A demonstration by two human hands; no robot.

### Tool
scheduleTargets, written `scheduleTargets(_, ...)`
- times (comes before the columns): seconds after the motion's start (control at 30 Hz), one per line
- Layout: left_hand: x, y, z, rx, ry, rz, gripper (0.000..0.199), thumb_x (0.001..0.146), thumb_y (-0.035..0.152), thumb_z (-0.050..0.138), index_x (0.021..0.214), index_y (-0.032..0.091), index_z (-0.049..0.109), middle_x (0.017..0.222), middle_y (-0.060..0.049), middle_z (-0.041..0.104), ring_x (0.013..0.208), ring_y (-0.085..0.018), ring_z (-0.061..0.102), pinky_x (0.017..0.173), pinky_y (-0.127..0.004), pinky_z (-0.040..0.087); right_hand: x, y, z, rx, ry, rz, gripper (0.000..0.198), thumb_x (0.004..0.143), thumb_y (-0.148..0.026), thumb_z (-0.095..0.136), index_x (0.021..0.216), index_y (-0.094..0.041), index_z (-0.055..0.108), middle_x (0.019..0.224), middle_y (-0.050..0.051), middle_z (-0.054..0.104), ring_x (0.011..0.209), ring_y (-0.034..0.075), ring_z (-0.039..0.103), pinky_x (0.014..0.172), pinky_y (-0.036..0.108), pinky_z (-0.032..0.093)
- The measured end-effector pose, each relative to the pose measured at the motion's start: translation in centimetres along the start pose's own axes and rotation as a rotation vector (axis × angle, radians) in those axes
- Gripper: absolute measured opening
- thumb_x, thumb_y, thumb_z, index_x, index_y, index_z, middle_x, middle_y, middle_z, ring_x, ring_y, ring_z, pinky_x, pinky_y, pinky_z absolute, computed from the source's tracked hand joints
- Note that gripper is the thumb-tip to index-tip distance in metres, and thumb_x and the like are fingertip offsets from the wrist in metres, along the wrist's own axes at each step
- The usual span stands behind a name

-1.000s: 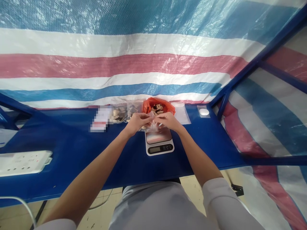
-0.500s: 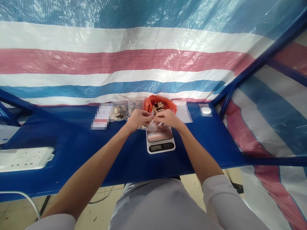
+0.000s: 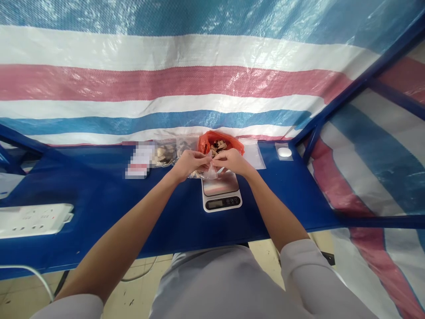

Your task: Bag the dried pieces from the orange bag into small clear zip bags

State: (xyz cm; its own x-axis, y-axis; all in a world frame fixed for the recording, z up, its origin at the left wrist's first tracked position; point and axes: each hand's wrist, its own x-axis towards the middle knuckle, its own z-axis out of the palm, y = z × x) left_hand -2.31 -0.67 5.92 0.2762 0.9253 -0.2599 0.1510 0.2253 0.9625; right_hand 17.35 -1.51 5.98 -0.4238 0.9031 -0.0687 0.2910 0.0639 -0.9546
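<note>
Between my two hands is a clear zip bag [image 3: 211,172] with some pale pieces in its left part. My left hand [image 3: 192,163] pinches its upper edge from the left. From the right, the fingertips of my right hand [image 3: 231,161] are closed on the same edge, close to the left ones. Below the hands lies a white kitchen scale [image 3: 222,195] with a shiny plate and a dark display strip. Just behind them an open red plastic bag [image 3: 232,141] holds dried brownish slices [image 3: 219,146].
Left of the hands lie a clear bag of dried slices [image 3: 164,155] and a blurred-out item [image 3: 138,160]. Flat clear bags [image 3: 255,155] and a small bag with a white round thing [image 3: 284,153] lie right. A power strip [image 3: 36,219] sits on the blue table [image 3: 109,195].
The clear bag's lower part has swung a little and now spreads flatter between my hands. Both hands keep their pinch at nearly the same spot. The view has shifted slightly.
</note>
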Motion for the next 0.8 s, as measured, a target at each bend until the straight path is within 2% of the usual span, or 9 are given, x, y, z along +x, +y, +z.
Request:
scheduleTargets(0.37,0.7,0.3,0.0,0.077,0.0,-0.02,0.02,0.065,0.03,0.083,0.063,0.012,0.074,0.057,-0.005,0.067,0.054,-0.014,0.063,0.058,-0.027,0.057,0.2,0.7,0.6,0.003,0.05,-0.029,0.017,0.08,-0.032,0.072,0.076,-0.016,0.078,0.073,0.003,0.074,0.068,0.017,0.072,0.057,0.024,0.063)
scheduleTargets(0.47,0.8,0.2,0.1,0.049,0.003,-0.021,0.016,0.065,0.026,0.081,0.062,0.012,0.073,0.058,-0.004,0.066,0.055,-0.013,0.061,0.06,-0.026,0.056,0.2,1.0,0.6,0.048,0.069,0.001,0.016,0.078,-0.031,0.074,0.076,-0.015,0.078,0.071,0.003,0.073,0.066,0.016,0.071,0.057,0.025,0.064)
scheduleTargets(0.67,0.5,0.2,0.5,0.006,0.003,-0.008,0.013,0.064,0.025,0.077,0.061,0.014,0.072,0.06,-0.003,0.066,0.059,-0.012,0.06,0.065,-0.027,0.056,0.5,1.8,0.7,0.083,0.107,0.008,0.015,0.076,-0.03,0.074,0.074,-0.015,0.078,0.069,0.004,0.073,0.067,0.019,0.073,0.063,0.028,0.064)
scheduleTargets(0.8,0.8,-0.3,0.1,0.042,0.017,0.027,0.015,0.062,0.028,0.077,0.061,0.014,0.071,0.06,-0.003,0.065,0.058,-0.012,0.058,0.06,-0.026,0.053,0.6,1.6,0.8,0.081,0.152,0.022,0.013,0.074,-0.027,0.075,0.068,-0.016,0.076,0.065,0.003,0.072,0.066,0.02,0.073,0.062,0.029,0.064)
